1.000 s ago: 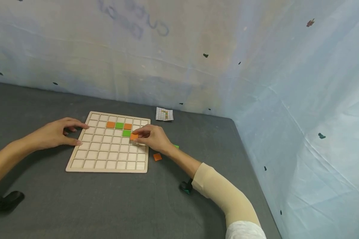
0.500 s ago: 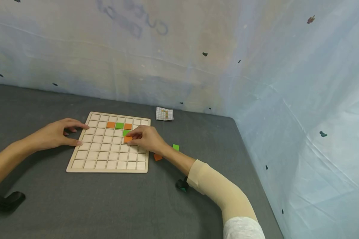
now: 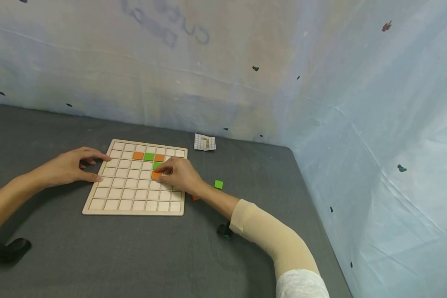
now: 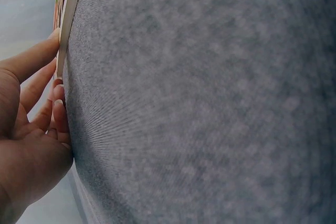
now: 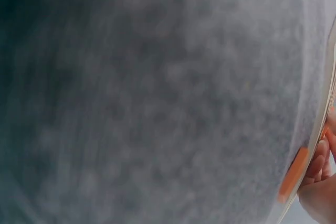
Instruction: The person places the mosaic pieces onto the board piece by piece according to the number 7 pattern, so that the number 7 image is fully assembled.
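A pale wooden board (image 3: 125,205) with a grid of square recesses lies flat on the table. My left hand (image 3: 68,167) rests at its left edge, thumb and fingertips spread apart and touching the rim. In the head view, my right hand (image 3: 180,175) pinches an orange square tile (image 3: 156,175) down at a cell right of the middle. Its fingers partly cover the tile and the green tile (image 3: 157,165) just behind it. In the row behind, an orange tile (image 3: 138,155), a green tile (image 3: 149,157) and another orange tile (image 3: 159,157) sit side by side.
A loose green tile (image 3: 218,184) lies right of the board. Nearer, a loose orange tile (image 5: 294,174) is mostly hidden by the right hand in the head view. A small paper with a printed coloured grid (image 3: 205,142) lies behind the board. Cloth sheets (image 3: 164,82) hang along the table's back and right.
My right hand has carried the orange tile leftward and slightly nearer, to the cell in front of the green tile. The loose green tile has come into view. My left hand has stayed put.
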`<state>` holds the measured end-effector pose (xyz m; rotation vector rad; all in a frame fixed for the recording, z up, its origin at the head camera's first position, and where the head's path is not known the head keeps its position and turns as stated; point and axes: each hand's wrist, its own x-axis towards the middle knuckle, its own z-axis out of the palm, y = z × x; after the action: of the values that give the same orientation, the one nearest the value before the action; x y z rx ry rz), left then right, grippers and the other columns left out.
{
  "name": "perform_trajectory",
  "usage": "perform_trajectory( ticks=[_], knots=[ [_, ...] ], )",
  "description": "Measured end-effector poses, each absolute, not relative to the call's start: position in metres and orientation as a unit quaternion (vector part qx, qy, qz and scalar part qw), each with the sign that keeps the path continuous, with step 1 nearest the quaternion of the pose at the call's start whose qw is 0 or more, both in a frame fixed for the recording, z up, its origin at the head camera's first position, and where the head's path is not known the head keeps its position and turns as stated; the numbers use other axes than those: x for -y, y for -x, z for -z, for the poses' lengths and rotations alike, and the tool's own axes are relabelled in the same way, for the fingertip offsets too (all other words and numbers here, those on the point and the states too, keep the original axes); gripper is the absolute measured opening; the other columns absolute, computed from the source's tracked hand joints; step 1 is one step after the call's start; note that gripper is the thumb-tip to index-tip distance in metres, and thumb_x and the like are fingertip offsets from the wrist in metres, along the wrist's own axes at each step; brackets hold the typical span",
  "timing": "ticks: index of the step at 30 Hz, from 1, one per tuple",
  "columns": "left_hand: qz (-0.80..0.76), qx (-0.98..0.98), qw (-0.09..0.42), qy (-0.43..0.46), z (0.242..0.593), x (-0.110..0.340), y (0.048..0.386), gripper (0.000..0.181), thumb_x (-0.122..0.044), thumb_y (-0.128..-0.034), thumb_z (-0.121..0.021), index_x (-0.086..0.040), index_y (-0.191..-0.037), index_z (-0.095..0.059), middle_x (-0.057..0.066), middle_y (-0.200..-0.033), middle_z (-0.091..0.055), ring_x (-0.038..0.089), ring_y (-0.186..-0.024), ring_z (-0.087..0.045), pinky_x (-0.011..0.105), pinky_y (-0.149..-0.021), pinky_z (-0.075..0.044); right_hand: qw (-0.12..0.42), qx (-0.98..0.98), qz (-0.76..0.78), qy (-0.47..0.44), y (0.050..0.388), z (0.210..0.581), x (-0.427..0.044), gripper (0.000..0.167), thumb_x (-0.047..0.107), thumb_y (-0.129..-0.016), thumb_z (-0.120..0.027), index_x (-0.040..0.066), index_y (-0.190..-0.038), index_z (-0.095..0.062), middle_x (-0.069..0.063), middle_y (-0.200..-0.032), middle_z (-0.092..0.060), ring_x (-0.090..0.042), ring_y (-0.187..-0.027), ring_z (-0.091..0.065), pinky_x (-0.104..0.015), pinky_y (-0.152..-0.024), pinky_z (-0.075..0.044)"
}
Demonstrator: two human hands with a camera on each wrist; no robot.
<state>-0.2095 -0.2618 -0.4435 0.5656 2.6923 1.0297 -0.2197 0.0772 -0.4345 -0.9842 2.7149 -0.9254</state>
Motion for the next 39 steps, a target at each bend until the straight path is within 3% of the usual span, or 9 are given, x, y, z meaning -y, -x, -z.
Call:
perform_trajectory(
  ticks=[4,14,20,28,39],
  knots=[
    [-0.347,-0.913,0.106,-0.188,0.443,0.262,0.210,0.066,-0.039,-0.0814,-0.083,-0.012,-0.137,-0.059,0.020,-0.140,-0.044,0.004,-0.101,-0.045,0.023,-0.079,-0.042,0.049,-0.903,0.291,0.313,0.218,0.433,-0.075,0.024,0.022,-0.087,-0.079,0.015,-0.111,-0.077,0.006,-0.094,-0.065,0.001,-0.082,-0.055,-0.011,-0.070,-0.044],
    [-0.344,-0.914,0.105,-0.188,0.443,0.261,0.210,0.066,-0.040,-0.0813,-0.082,-0.013,-0.137,-0.060,0.021,-0.141,-0.042,0.012,-0.104,-0.046,0.025,-0.079,-0.043,0.057,-0.902,0.302,0.303,0.218,0.431,-0.077,0.026,0.024,-0.086,-0.080,0.015,-0.110,-0.077,0.004,-0.097,-0.066,0.002,-0.083,-0.057,-0.010,-0.073,-0.044],
    [-0.343,-0.914,0.108,-0.187,0.443,0.260,0.208,0.067,-0.040,-0.0809,-0.083,-0.012,-0.137,-0.060,0.021,-0.141,-0.043,0.014,-0.104,-0.046,0.026,-0.079,-0.043,0.094,-0.876,0.381,0.280,0.217,0.430,-0.087,0.028,0.021,-0.088,-0.079,0.013,-0.115,-0.074,0.001,-0.102,-0.066,0.000,-0.086,-0.059,-0.015,-0.077,-0.048],
    [-0.339,-0.916,0.102,-0.189,0.444,0.261,0.210,0.067,-0.040,-0.0802,-0.083,-0.012,-0.137,-0.060,0.020,-0.139,-0.045,0.000,-0.099,-0.044,0.026,-0.079,-0.043,0.101,-0.852,0.440,0.267,0.211,0.425,-0.114,0.027,0.018,-0.091,-0.075,0.011,-0.117,-0.073,0.004,-0.106,-0.066,-0.006,-0.093,-0.061,-0.022,-0.080,-0.051],
    [-0.337,-0.917,0.096,-0.190,0.445,0.262,0.210,0.066,-0.040,-0.0807,-0.083,-0.013,-0.137,-0.060,0.021,-0.140,-0.044,-0.002,-0.098,-0.043,0.025,-0.079,-0.043,0.099,-0.855,0.447,0.242,0.202,0.422,-0.157,0.028,0.017,-0.090,-0.077,0.011,-0.117,-0.073,-0.006,-0.113,-0.070,-0.014,-0.101,-0.066,-0.026,-0.084,-0.053]
  ],
)
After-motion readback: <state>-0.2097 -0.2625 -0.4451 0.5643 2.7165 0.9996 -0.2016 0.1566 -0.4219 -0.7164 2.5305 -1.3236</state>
